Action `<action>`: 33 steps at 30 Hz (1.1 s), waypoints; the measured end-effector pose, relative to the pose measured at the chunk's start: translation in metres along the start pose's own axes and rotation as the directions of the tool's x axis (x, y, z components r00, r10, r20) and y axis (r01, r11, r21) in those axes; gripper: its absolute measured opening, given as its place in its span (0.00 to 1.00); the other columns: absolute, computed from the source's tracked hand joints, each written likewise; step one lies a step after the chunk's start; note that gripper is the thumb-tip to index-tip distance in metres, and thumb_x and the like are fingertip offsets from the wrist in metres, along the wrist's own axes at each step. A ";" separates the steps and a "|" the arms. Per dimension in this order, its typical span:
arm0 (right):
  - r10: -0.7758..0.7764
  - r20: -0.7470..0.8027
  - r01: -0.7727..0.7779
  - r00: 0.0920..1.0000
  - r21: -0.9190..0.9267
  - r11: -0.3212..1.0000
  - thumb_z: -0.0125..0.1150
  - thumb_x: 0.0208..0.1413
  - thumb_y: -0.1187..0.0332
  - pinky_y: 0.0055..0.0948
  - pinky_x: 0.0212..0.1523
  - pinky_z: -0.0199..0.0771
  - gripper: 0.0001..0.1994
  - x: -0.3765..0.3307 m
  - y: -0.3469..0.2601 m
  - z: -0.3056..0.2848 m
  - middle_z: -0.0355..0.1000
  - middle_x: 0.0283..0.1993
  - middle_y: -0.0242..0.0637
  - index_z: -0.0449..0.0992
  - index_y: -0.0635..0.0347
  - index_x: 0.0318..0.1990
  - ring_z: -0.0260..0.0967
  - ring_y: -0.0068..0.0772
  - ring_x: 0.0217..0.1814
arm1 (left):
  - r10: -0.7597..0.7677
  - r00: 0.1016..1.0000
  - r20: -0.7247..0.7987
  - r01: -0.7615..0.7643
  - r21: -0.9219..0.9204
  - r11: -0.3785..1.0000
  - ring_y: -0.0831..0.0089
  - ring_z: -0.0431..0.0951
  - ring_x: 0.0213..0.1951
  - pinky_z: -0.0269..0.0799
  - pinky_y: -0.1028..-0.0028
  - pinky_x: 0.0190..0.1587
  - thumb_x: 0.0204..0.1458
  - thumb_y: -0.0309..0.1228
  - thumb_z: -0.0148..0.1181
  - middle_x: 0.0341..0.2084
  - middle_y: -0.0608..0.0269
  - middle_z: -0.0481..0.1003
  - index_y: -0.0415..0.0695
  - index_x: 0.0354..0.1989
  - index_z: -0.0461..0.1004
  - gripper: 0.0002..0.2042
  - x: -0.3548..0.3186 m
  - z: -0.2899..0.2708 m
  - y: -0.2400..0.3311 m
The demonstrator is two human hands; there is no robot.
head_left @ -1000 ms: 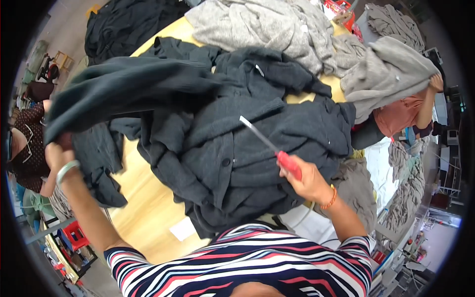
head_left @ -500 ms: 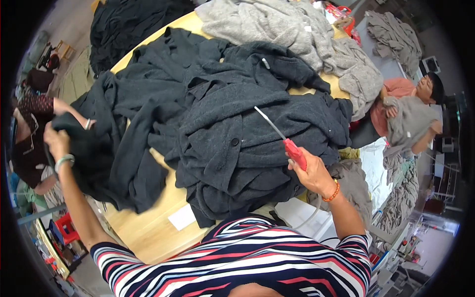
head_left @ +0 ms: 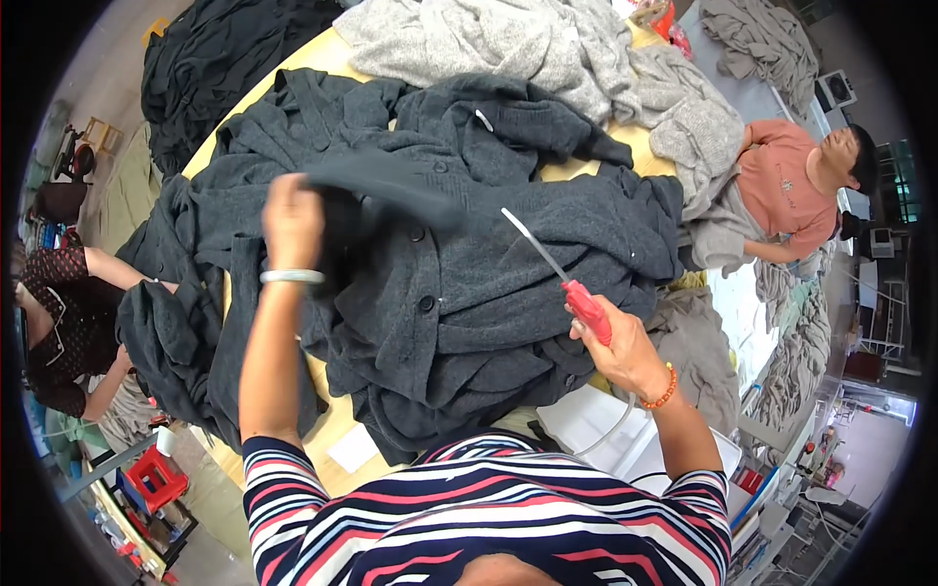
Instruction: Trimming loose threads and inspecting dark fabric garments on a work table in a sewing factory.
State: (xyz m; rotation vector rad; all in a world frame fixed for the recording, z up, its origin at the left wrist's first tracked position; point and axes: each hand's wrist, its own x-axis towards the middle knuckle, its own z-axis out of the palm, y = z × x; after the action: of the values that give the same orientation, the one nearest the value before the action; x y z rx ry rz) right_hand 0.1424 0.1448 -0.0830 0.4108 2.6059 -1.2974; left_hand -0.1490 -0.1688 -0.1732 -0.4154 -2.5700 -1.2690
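Observation:
My left hand (head_left: 293,227) is closed on the edge of a dark grey knit cardigan (head_left: 427,322), and the raised fold beside it is smeared by motion. Buttons run down the garment, which lies spread over other dark knitwear. In my right hand (head_left: 627,350) is a red-handled air blow gun (head_left: 588,309). Its thin metal nozzle points up and left, over the cloth but not visibly pressed on it. A pale hose (head_left: 614,432) trails down below my right hand.
The pile covers much of a pale wooden table (head_left: 211,146). Light grey knitwear (head_left: 508,49) lies at the far side, black garments (head_left: 210,78) beyond the left edge. One person (head_left: 796,186) is at the right, another (head_left: 73,313) at the left. A white paper (head_left: 352,449) lies near me.
My left hand has swung from the far left toward the middle, bringing dark cloth over the pile. My right hand stays almost in place with the air blow gun.

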 end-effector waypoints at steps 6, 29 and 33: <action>-0.035 0.090 0.040 0.995 -0.057 0.998 0.52 0.58 0.68 0.31 0.39 0.72 0.12 0.017 -0.009 0.005 0.75 0.28 0.41 0.70 0.60 0.48 0.76 0.40 0.33 | 0.202 0.923 -0.329 -0.026 0.468 0.883 0.50 0.63 0.58 0.55 0.58 0.61 0.50 0.31 0.61 0.55 0.43 0.64 0.34 0.58 0.63 0.27 -0.049 -0.086 -0.068; 0.014 0.529 0.281 0.848 -0.473 0.835 0.54 0.55 0.62 0.46 0.37 0.71 0.13 0.014 -0.063 0.002 0.74 0.28 0.52 0.72 0.65 0.35 0.73 0.55 0.36 | 0.399 0.662 0.634 -0.488 -0.038 0.872 0.48 0.49 0.67 0.42 0.48 0.66 0.47 0.23 0.50 0.65 0.49 0.54 0.41 0.62 0.59 0.29 -0.145 0.048 0.044; 0.057 0.517 0.241 0.854 -0.490 0.837 0.54 0.55 0.63 0.47 0.36 0.70 0.12 -0.024 -0.066 0.016 0.73 0.25 0.50 0.70 0.65 0.36 0.73 0.54 0.34 | 0.340 0.715 0.610 -0.429 0.000 0.903 0.48 0.49 0.67 0.40 0.49 0.67 0.46 0.22 0.49 0.65 0.49 0.55 0.40 0.63 0.58 0.30 -0.187 0.017 0.054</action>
State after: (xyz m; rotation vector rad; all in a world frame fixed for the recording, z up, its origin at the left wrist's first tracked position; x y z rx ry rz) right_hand 0.1436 0.0901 -0.0356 -0.1584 2.3791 -0.5166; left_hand 0.0425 -0.1503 -0.2071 -1.4504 -2.7936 -0.8812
